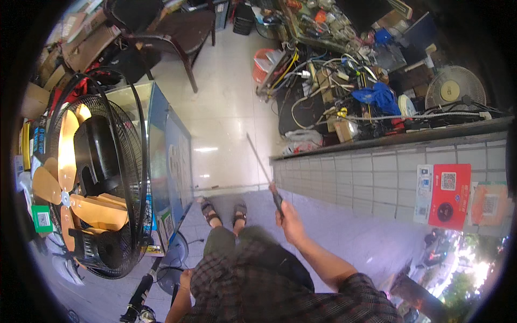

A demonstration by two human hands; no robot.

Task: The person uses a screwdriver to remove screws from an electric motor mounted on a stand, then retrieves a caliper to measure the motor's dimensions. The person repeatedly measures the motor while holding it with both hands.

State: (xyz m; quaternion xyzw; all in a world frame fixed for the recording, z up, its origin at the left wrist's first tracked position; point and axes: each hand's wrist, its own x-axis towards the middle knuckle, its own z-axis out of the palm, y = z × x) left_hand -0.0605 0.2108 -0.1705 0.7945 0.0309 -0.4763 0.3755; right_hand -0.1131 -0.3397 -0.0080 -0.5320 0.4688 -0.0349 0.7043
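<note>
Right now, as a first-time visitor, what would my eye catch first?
Probably the big fan with orange blades, filling the left side. Next, near the middle, the right hand grips a long, thin tool with a dark handle. At right, a bright red card stands out against the tiled wall.

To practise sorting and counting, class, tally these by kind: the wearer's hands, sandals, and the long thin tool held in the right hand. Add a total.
Left hand and right hand: 2
Left sandal and right sandal: 2
Long thin tool: 1
Total: 5
</note>
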